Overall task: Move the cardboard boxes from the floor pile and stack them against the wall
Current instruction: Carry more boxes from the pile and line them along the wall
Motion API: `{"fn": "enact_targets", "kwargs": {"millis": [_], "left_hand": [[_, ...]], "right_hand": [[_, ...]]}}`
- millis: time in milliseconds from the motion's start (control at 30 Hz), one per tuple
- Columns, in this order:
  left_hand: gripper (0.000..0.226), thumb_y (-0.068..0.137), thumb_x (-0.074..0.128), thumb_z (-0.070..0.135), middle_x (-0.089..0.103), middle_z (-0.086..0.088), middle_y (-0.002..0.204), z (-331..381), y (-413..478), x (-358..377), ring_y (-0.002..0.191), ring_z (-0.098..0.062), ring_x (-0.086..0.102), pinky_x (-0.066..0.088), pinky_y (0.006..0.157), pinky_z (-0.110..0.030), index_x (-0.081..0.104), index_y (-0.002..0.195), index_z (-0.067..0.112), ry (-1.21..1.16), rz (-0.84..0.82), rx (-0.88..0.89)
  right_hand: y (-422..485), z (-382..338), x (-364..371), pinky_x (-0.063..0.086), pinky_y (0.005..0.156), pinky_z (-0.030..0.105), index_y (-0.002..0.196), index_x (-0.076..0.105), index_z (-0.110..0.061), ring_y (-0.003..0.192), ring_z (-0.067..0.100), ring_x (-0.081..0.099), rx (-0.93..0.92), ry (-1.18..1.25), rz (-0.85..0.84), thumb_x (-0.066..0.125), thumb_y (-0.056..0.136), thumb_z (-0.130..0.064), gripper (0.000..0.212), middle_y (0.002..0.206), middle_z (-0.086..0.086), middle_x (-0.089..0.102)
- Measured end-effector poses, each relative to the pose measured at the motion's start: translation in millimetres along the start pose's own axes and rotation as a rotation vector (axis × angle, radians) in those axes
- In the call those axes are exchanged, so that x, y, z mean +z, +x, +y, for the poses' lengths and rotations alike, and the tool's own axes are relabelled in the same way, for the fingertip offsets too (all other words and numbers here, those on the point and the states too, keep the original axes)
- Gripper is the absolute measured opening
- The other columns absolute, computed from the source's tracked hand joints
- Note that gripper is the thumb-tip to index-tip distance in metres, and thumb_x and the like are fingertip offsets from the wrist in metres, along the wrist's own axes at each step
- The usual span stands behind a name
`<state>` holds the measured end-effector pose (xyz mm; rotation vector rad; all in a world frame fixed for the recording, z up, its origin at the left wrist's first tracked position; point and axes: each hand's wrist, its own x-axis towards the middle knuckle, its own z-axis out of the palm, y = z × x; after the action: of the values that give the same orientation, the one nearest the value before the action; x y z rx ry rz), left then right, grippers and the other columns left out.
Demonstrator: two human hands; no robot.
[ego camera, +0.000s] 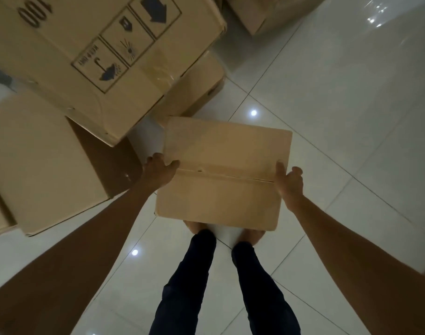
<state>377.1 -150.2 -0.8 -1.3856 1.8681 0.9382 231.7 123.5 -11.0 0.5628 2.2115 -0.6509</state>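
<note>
A plain brown cardboard box [224, 172] with a closed flap seam across its top is held in front of my legs, above the tiled floor. My left hand [158, 171] grips its left side, thumb over the top edge. My right hand [290, 184] grips its right side in the same way. My bare feet show just under the box's near edge. To the left lies the pile: a large box printed with handling symbols [93, 59] rests on a plain box [40, 165].
A smaller box [199, 85] sits behind the printed one, and another box [257, 13] stands at the top edge. Glossy white floor tiles [351, 105] spread to the right and behind the held box. No wall is visible.
</note>
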Motion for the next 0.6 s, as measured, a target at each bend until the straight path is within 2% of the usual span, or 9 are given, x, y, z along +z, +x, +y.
{"fn": "enact_targets", "kwargs": {"millis": [167, 233, 333, 500, 600], "left_hand": [[0.073, 0.087, 0.057, 0.049, 0.042, -0.015, 0.142, -21, 27, 21, 0.127, -0.035, 0.044, 0.039, 0.098, -0.04, 0.032, 0.144, 0.01, -0.115, -0.023, -0.082], [0.076, 0.088, 0.058, 0.048, 0.043, -0.01, 0.142, -24, 31, 26, 0.127, -0.032, 0.045, 0.039, 0.093, -0.036, 0.028, 0.146, 0.01, -0.211, -0.044, -0.112], [0.076, 0.085, 0.064, 0.044, 0.047, -0.001, 0.129, -26, 33, 32, 0.113, -0.025, 0.05, 0.04, 0.087, -0.034, 0.029, 0.143, 0.011, -0.373, -0.072, -0.15], [0.069, 0.083, 0.07, 0.032, 0.049, -0.001, 0.116, -21, 15, 35, 0.097, -0.019, 0.051, 0.041, 0.081, -0.031, 0.036, 0.138, 0.009, -0.602, -0.046, -0.179], [0.072, 0.071, 0.077, 0.039, 0.058, -0.002, 0.115, -17, -16, 30, 0.088, -0.016, 0.059, 0.05, 0.076, -0.033, 0.046, 0.129, 0.009, -0.641, -0.081, -0.179]], "right_hand": [[20, 27, 22, 0.037, 0.1, 0.044, 0.146, 0.027, -0.007, 0.126, 0.036, 0.045, 0.113, 0.064, -0.066, 0.027, 0.098, -0.06, 0.072, 0.142, 0.017, 0.044], [24, 33, 26, 0.036, 0.104, 0.046, 0.146, 0.028, -0.008, 0.127, 0.036, 0.044, 0.132, 0.095, -0.077, 0.025, 0.096, -0.063, 0.074, 0.143, 0.016, 0.043], [28, 36, 29, 0.035, 0.108, 0.051, 0.148, 0.025, -0.009, 0.129, 0.036, 0.043, 0.181, 0.157, -0.103, 0.026, 0.093, -0.068, 0.08, 0.145, 0.016, 0.042], [14, 37, 12, 0.035, 0.107, 0.051, 0.148, 0.027, -0.01, 0.128, 0.036, 0.044, 0.231, 0.173, -0.138, 0.027, 0.09, -0.072, 0.084, 0.144, 0.015, 0.042], [-2, 38, -17, 0.034, 0.106, 0.052, 0.147, 0.029, -0.007, 0.128, 0.038, 0.043, 0.226, 0.135, -0.087, 0.028, 0.09, -0.071, 0.085, 0.143, 0.017, 0.043]]}}
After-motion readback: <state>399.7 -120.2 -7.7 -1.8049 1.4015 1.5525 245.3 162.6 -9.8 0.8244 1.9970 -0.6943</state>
